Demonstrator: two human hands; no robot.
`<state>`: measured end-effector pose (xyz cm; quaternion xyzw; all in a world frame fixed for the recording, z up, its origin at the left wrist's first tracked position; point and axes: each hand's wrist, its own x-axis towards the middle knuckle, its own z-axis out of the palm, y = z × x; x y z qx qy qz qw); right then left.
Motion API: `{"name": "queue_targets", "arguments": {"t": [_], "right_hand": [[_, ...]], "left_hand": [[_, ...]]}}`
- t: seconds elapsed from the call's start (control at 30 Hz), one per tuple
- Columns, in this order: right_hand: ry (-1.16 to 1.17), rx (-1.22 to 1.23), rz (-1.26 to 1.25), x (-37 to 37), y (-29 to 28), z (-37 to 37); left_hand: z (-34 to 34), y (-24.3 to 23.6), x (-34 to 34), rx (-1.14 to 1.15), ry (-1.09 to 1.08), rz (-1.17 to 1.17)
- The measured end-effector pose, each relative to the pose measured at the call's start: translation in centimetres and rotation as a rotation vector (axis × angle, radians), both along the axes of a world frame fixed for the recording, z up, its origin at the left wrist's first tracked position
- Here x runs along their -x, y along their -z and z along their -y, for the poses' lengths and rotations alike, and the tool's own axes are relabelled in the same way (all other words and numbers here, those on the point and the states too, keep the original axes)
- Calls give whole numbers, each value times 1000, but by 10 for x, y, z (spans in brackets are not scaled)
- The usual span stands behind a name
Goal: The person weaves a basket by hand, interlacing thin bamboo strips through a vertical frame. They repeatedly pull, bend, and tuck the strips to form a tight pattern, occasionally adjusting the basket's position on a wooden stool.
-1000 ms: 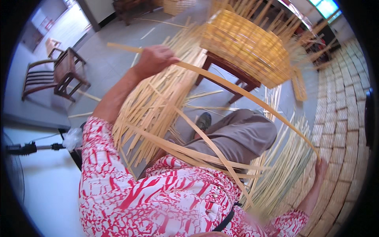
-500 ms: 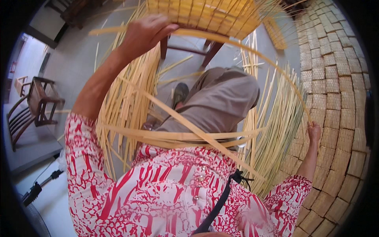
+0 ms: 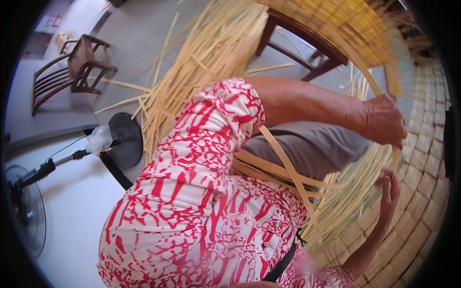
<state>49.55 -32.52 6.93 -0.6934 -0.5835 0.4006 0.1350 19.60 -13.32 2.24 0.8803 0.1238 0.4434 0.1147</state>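
My left hand (image 3: pixel 384 120) reaches across to the right, closed around a long pale bamboo strip (image 3: pixel 365 69) that rises toward the top of the view. Just below it, my right hand (image 3: pixel 388 191) pinches the same strip near its lower part. More loose strips (image 3: pixel 285 158) lie across my lap over grey trousers (image 3: pixel 317 141). Above, a blurred yellow woven basket (image 3: pixel 353 21) with loose upright ends rests on a dark wooden stool (image 3: pixel 300 62).
Heaps of split strips (image 3: pixel 216 43) cover the floor at upper middle, thinner ones (image 3: pixel 341 211) lie by my right side. Rows of small woven pieces (image 3: pixel 420 182) line the right. At left stand a wooden chair (image 3: pixel 79 62) and a fan (image 3: pixel 26 211) with a black base (image 3: pixel 125 139).
My left hand has swept rightward from the upper left along the strip to just above my right hand, its arm crossing over my lap. The head view has shifted too.
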Motion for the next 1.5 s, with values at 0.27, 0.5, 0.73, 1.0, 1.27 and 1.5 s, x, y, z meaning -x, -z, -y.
{"name": "queue_targets", "arguments": {"t": [0.27, 0.5, 0.73, 1.0, 1.27, 1.5], "right_hand": [[173, 253, 918, -84, 33, 76], [326, 383, 988, -137, 78, 148], [228, -256, 349, 14, 33, 28], [-367, -266, -36, 206, 12, -19], [-406, -236, 22, 219, 31, 15], [-223, -46, -338, 190, 28, 25]], "left_hand": [[-6, 29, 225, 331, -21, 149], [88, 43, 405, 971, -46, -526], [124, 66, 406, 1136, -39, -502], [104, 58, 379, 957, -115, -253], [87, -6, 331, 804, -27, -306], [110, -15, 304, 390, 93, -343]]}}
